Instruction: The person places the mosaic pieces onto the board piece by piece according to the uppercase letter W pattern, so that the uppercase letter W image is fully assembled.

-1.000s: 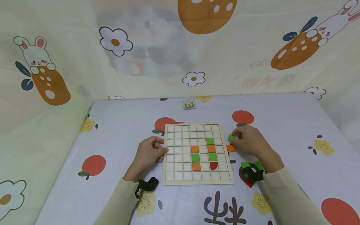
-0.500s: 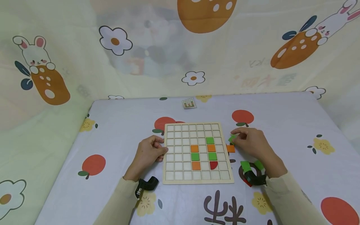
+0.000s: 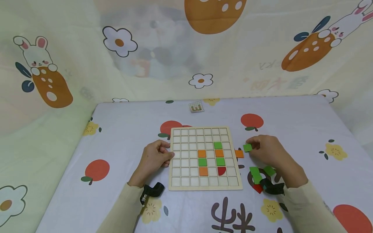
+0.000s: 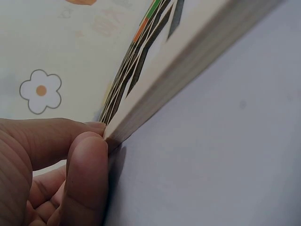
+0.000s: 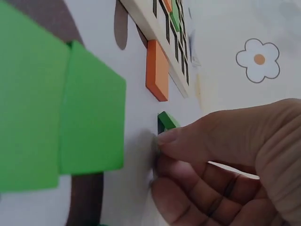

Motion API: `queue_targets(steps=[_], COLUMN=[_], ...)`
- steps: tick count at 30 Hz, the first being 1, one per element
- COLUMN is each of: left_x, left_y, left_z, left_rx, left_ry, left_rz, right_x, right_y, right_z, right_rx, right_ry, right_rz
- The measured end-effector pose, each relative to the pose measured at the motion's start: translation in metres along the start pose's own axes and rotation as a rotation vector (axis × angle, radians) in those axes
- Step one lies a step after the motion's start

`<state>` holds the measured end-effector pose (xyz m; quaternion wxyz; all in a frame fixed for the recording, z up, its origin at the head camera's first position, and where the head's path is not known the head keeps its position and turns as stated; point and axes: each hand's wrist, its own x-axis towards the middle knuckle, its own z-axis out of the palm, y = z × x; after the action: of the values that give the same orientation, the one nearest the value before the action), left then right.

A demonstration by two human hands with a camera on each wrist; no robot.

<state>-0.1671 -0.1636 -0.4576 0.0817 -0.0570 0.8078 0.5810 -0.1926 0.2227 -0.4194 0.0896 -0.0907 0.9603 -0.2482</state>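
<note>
A wooden grid board (image 3: 180,183) lies flat, with green, orange and red tiles set in several of its cells. At its left edge, my left hand (image 3: 154,157) holds the rim between thumb and index finger; the left wrist view shows both fingertips at the board's edge (image 4: 155,94). To the right of the board, my right hand (image 3: 268,150) pinches a small green tile (image 3: 247,148). That green tile (image 5: 170,120) looks tilted in the right wrist view, partly hidden by the thumb. An orange tile (image 3: 239,154) lies against the board's right edge.
Several green tiles (image 3: 256,176) and a red piece (image 3: 257,188) lie below my right hand, partly hidden by the black wrist camera (image 3: 272,187). A small card with a grid pattern (image 3: 196,107) lies behind the board. Patterned cloth covers the table.
My right hand has shifted right and slightly nearer, bringing the green tile away from the board's edge. The left hand and the board stay in place.
</note>
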Motion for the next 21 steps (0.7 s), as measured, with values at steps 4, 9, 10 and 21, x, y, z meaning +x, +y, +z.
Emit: queue_targets(steps=[4,9,10,21], left_x=[-0.001,-0.001,-0.001,-0.001], left_y=[0.001,0.001,0.001,0.0], left_z=[0.0,0.0,0.0,0.0], left_rx=[-0.012,-0.018,-0.019,-0.009], left_ry=[-0.002,-0.003,-0.003,-0.003], left_rz=[-0.004,-0.005,-0.006,-0.004], right_x=[-0.001,-0.006,-0.007,-0.028], right_y=[-0.002,-0.005,-0.007,-0.026], right_z=[0.001,0.004,0.005,0.019], right_rx=[-0.014,-0.007,0.002,0.171], right_ry=[-0.016,0.018,0.032,0.13], right_rz=[0.025,0.051,0.051,-0.103])
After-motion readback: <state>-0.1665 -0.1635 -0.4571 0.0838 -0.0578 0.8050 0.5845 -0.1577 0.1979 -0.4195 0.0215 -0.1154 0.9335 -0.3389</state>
